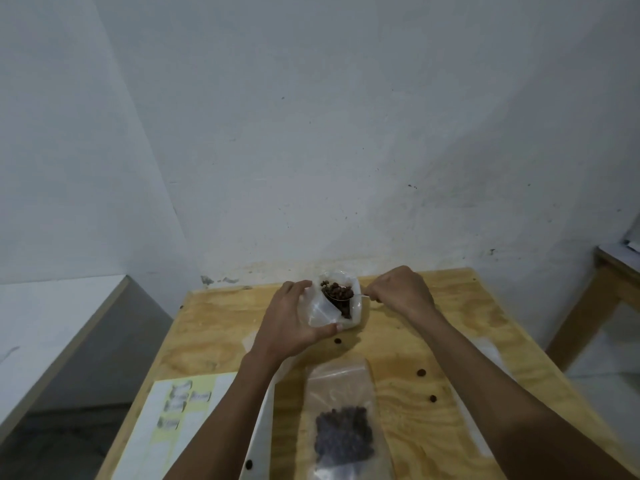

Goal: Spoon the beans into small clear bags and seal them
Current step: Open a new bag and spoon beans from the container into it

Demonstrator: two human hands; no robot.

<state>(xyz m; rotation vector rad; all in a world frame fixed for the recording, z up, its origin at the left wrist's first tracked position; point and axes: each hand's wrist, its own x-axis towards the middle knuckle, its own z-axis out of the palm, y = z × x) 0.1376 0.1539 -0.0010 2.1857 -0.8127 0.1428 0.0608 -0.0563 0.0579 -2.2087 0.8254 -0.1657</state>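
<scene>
Plywood table (221, 344), pale yellow grain, pushed against a white wall (346, 133) that is scuffed and stained along its base. Wooden stand (602, 292) off to the right; a grey-white ledge (52, 317) to the left. On the table's near left, a yellow-and-white sheet (173, 420) with blurred print, unreadable. Loose beans (421, 372) scattered on the bare wood, well apart from each other.

Far end of table: small bag (332, 303), clear plastic, mouth open, partly filled with dark reddish-brown beans. Left hand (294, 323) holds it, fingers curled round the far side, thumb along the near bottom edge. Right hand (401, 292) pinches the handle of a metal spoon (343, 296); the bowl, loaded with beans, sits at the bag's mouth.

Nearer the camera, between the forearms: second bag (343, 420), larger, clear, lying flat, with a dark mass of beans in its lower half. Whether it is sealed cannot be told. More clear plastic lies by the right forearm, blurred.
</scene>
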